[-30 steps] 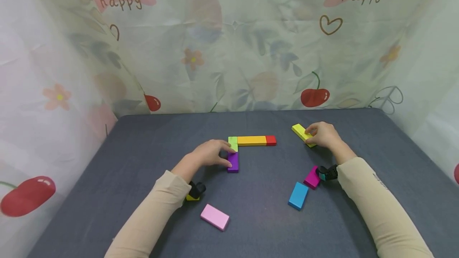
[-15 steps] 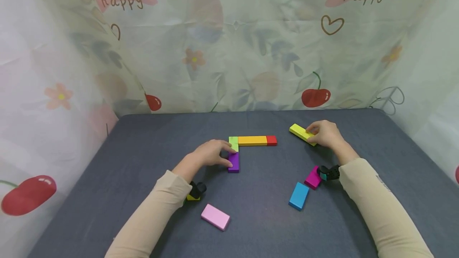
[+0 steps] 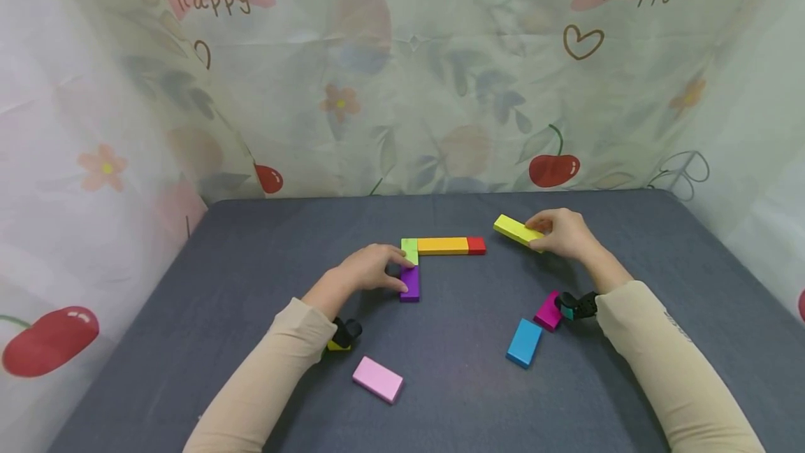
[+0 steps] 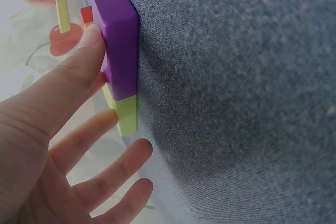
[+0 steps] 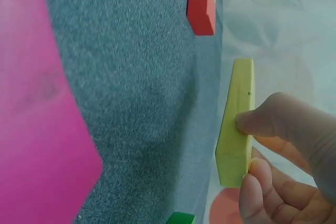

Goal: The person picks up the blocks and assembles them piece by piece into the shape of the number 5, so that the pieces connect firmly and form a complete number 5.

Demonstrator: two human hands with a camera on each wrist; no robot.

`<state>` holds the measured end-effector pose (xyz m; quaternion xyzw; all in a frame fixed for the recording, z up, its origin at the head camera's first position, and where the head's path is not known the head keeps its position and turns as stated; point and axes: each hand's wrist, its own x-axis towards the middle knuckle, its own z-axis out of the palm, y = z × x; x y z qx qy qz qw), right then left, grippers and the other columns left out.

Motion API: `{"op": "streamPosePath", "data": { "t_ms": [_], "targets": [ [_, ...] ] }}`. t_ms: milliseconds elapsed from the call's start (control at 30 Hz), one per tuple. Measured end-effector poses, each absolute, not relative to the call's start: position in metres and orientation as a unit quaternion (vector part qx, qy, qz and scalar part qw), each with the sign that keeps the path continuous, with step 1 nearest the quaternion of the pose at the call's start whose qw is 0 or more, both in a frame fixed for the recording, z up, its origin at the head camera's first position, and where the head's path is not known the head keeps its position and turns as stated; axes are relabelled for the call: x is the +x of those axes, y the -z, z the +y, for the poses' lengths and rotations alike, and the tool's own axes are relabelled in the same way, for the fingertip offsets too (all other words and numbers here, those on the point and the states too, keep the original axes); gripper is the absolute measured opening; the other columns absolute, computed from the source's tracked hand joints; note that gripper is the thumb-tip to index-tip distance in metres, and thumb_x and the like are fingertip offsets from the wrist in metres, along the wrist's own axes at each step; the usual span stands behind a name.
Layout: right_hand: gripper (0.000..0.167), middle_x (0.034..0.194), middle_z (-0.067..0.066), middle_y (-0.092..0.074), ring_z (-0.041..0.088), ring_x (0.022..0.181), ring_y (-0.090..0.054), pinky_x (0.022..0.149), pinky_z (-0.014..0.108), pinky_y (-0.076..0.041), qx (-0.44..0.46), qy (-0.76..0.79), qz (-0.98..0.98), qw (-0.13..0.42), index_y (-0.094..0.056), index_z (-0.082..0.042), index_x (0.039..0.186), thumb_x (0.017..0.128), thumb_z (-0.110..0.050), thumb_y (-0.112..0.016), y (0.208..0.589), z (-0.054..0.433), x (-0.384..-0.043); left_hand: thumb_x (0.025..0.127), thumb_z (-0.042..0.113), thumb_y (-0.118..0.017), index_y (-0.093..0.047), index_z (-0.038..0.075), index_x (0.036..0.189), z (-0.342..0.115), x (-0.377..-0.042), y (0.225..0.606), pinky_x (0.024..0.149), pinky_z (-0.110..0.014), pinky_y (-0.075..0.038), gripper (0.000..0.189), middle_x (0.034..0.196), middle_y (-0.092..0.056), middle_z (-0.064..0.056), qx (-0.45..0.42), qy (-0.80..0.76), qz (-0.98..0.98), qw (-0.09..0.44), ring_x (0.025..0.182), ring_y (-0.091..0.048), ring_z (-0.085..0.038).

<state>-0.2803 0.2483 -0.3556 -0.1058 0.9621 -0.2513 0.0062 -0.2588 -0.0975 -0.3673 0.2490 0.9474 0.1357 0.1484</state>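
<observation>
My right hand (image 3: 564,233) pinches a long yellow block (image 3: 512,228) between thumb and fingers, close over the table's far right part. In the right wrist view the yellow block (image 5: 239,114) stands out from the cloth with the thumb on its broad side. My left hand (image 3: 371,269) rests its thumb on a purple block (image 3: 410,289), forefinger by the lime block (image 3: 409,250); the other fingers stretch out free. Purple and lime meet end to end. From the lime one, an orange block (image 3: 442,247) and a red block (image 3: 476,246) run rightward, making a corner shape.
Under the right wrist lies a magenta block (image 3: 548,312), near a blue block (image 3: 523,343). A pink block (image 3: 377,379) is at front centre. Something yellow (image 3: 338,346) shows partly beneath the left wrist camera. A green block (image 5: 181,218) peeks into the right wrist view.
My right hand has lifted the yellow block slightly and carried it left toward the red block, turning it a little flatter. My left hand stays in place.
</observation>
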Motion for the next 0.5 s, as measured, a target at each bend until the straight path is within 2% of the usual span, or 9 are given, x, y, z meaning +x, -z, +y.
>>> {"op": "streamPosePath", "data": {
  "t_ms": [200, 367, 500],
  "targets": [
    [0.036, 0.113, 0.025, -0.065, 0.034, 0.101, -0.061, 0.084, 0.046, -0.052, -0.126, 0.253, 0.959, 0.002, -0.065, 0.003, 0.111, 0.078, -0.011, -0.07, 0.353, 0.243, -0.278, 0.08, 0.033, -0.073, -0.063, 0.02, 0.124, -0.097, -0.259, 0.367, 0.112, -0.044, -0.033, 0.047, 0.141, -0.049, -0.006, 0.245, -0.133, 0.949, 0.147, 0.135, -0.041, -0.026],
    [0.035, 0.111, 0.024, -0.065, 0.025, 0.084, -0.061, 0.071, 0.033, -0.052, -0.147, 0.259, 0.955, 0.004, -0.066, 0.002, 0.11, 0.077, -0.01, -0.071, 0.351, 0.239, -0.276, 0.079, 0.034, -0.073, -0.063, 0.02, 0.123, -0.098, -0.259, 0.368, 0.111, -0.044, -0.034, 0.047, 0.14, -0.05, -0.007, 0.251, -0.131, 0.949, 0.14, 0.134, -0.042, -0.027],
    [0.034, 0.109, 0.024, -0.066, 0.02, 0.077, -0.059, 0.067, 0.026, -0.048, -0.163, 0.266, 0.95, 0.008, -0.066, 0.002, 0.109, 0.077, -0.008, -0.07, 0.351, 0.235, -0.274, 0.08, 0.034, -0.073, -0.063, 0.019, 0.124, -0.098, -0.26, 0.368, 0.111, -0.044, -0.033, 0.047, 0.141, -0.05, -0.007, 0.252, -0.131, 0.948, 0.141, 0.134, -0.042, -0.027]
  ]
}}
